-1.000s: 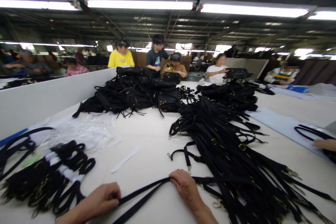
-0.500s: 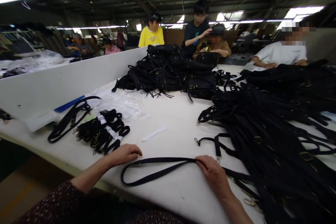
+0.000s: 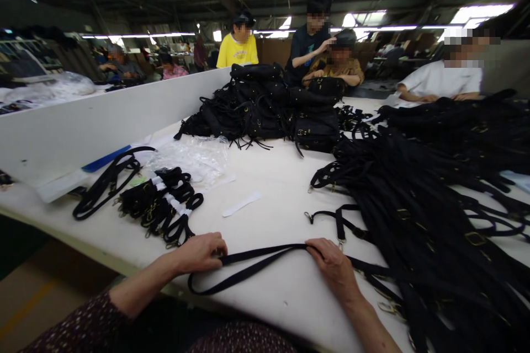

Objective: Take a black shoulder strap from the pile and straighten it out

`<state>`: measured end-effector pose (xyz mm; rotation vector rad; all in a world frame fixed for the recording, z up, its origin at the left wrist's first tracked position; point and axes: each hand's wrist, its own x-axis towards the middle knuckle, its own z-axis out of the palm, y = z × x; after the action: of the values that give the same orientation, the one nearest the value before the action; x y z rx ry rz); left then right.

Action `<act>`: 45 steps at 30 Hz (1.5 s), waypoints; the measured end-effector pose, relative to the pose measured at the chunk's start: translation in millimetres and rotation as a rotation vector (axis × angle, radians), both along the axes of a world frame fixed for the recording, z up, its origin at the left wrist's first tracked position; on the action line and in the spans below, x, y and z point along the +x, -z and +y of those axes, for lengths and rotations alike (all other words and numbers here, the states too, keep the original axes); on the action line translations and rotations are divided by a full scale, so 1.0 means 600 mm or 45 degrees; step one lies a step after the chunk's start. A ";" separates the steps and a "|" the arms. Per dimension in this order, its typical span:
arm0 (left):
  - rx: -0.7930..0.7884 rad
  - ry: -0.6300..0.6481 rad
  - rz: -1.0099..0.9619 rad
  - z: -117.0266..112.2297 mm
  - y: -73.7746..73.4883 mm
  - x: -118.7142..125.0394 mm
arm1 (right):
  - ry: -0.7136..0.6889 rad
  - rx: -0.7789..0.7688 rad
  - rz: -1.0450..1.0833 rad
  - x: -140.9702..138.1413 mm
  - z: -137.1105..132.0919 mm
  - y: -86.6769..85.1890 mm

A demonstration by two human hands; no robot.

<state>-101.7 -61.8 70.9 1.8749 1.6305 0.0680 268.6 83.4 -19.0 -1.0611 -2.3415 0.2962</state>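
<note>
A long black strap lies doubled into a loop near the table's front edge, between my two hands. My left hand closes over the upper run of the loop at its left end, and the strap passes beneath the fingers. At the other end my right hand pinches the strap's two layers together. From behind that hand a strap runs on toward the pile of black straps with metal buckles and clips on the right. Left of my left hand are bundled black straps tied with white bands.
Stacked black bags fill the table's far middle. Clear plastic bags, a white paper strip and a blue strip lie nearer. A white partition borders the left. Several people work across the table.
My left hand has moved slightly right and down, from beside the strap onto it, and its fingers have closed there. My right hand keeps its pinch.
</note>
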 end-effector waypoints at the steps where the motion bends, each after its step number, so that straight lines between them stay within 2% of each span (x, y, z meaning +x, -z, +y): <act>1: 0.003 0.006 0.024 -0.002 -0.002 0.004 | -0.001 -0.003 0.002 0.000 0.000 -0.001; 8: 0.105 0.015 0.241 -0.016 -0.004 0.027 | -0.017 -0.030 0.001 0.002 -0.001 0.002; 15: 0.070 -0.219 0.465 -0.026 -0.010 -0.009 | -0.016 0.013 -0.024 0.000 0.001 0.000; 18: 0.106 -0.249 0.551 -0.034 -0.008 -0.016 | -0.009 0.030 -0.024 -0.001 0.000 -0.001; 21: 0.128 -0.264 0.536 -0.042 -0.007 -0.019 | 0.003 0.027 -0.051 0.000 -0.003 -0.002; 27: -0.031 -0.357 0.398 -0.052 -0.006 -0.052 | 0.001 0.012 -0.082 -0.001 -0.009 -0.007; 31: 0.079 -0.416 0.485 -0.049 0.002 -0.058 | 0.005 0.003 -0.078 -0.002 -0.008 -0.004; 34: 0.138 -0.565 0.510 -0.037 0.014 -0.053 | -0.001 0.019 -0.047 0.000 -0.004 -0.001; 36: 0.128 -0.659 0.458 -0.026 0.022 -0.054 | 0.000 0.033 -0.032 0.001 -0.001 0.000; 38: 0.095 -0.716 0.292 -0.017 0.025 -0.060 | -0.002 0.039 -0.020 0.001 0.000 0.000; 43: -0.068 -0.968 -0.623 -0.014 0.015 -0.077 | 0.008 0.018 0.006 0.001 0.001 -0.002; 45: -0.117 -1.034 -0.805 -0.020 0.005 -0.079 | 0.008 0.002 0.005 0.002 0.002 0.001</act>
<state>-149.0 -73.6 68.0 0.8698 1.7522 0.8168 269.7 84.6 -19.6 -1.0658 -2.3342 0.2934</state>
